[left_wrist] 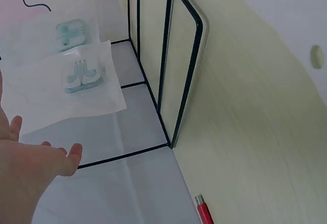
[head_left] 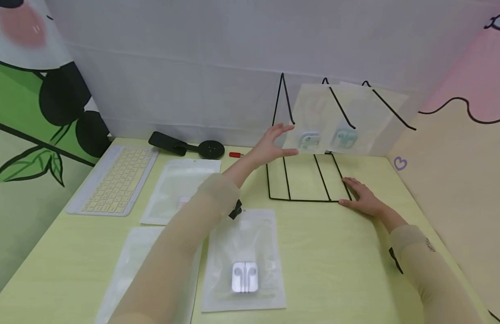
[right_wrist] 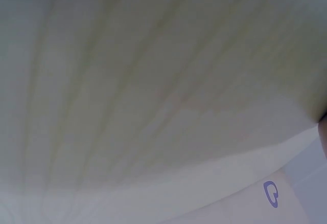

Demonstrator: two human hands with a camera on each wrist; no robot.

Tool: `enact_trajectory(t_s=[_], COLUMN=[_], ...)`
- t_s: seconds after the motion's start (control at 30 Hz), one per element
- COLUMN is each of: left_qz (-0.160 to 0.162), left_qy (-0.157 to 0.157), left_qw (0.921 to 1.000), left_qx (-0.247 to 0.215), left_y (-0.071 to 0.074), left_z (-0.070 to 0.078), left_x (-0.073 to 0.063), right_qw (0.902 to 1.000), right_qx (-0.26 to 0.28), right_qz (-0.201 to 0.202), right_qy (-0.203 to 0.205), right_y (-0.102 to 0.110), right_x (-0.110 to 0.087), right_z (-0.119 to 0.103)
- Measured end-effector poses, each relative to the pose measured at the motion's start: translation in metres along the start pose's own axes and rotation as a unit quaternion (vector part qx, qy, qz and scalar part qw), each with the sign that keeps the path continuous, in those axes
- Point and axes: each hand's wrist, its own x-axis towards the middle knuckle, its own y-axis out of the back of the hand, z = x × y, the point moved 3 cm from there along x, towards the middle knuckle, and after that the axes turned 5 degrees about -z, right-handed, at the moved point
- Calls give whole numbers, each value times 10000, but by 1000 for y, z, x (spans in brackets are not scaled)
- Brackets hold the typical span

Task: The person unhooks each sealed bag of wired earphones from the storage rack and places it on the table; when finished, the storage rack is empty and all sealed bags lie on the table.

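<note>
A black wire rack [head_left: 311, 200] stands at the back of the table, its hooks pointing forward. Two translucent pouches hang on it: one pouch [head_left: 311, 112] from the middle hook, the other pouch [head_left: 373, 119] from the right hook, each with a boxed set of earphones [left_wrist: 83, 75] inside. My left hand [head_left: 271, 146] is raised beside the left pouch's edge, below the left hook [head_left: 288, 101], thumb and fingers spread and nothing gripped. With fingers apart, my right hand [head_left: 363, 198] rests at the front right corner of the rack's base. The right wrist view is mostly blurred sleeve.
Another pouch with earphones [head_left: 244, 276] lies front centre. Two more pouches, one nearer [head_left: 128, 261] and one farther [head_left: 193, 173], lie to its left, partly behind my left arm. A white keyboard [head_left: 116, 180], a black folding stand [head_left: 189, 146] and a red USB stick [head_left: 235, 155] lie behind.
</note>
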Motion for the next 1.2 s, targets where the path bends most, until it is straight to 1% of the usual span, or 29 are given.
enact_trajectory(t_s=[0.1, 0.27, 0.37, 0.47, 0.53, 0.63, 0.8, 0.87, 1.07, 1.2], left_qz=[43, 166, 239, 326, 397, 496, 716, 843, 1248, 1400], left_qy=[-2, -107, -74, 9, 5, -141, -415, -498, -889, -1086], left_qw=[10000, 9998, 9997, 9995, 9992, 9987, 9958, 9942, 9873, 9837], left_qx=[-39, 80, 58, 45, 36, -24, -386, -453, -420, -310], left_y=[-2, -4, -3, -1, 0, 1, 0, -1, -1, -2], left_z=[-2, -3, -4, -5, -4, -3, -4, -6, -6, -3], left_x=[9, 21, 24, 25, 25, 25, 23, 22, 18, 14], right_qw=[10000, 10000, 9999, 10000, 10000, 9999, 9998, 9998, 9997, 9998], right_qx=[-35, 16, 61, 61, 67, 97, 139, 164, 185, 161], right_qz=[-3, 6, -11, -3, 0, 12, 55, 50, -13, -52], right_qy=[-8, -76, -80, -57, -47, -81, -96, -80, -129, -130], right_y=[0, 3, 4, 4, 4, 4, 3, 2, 1, 0], right_x=[0, 0, 1, 1, 1, 0, -1, -1, -1, -1], right_z=[0, -2, -3, -4, -3, -2, 0, 0, 2, 0])
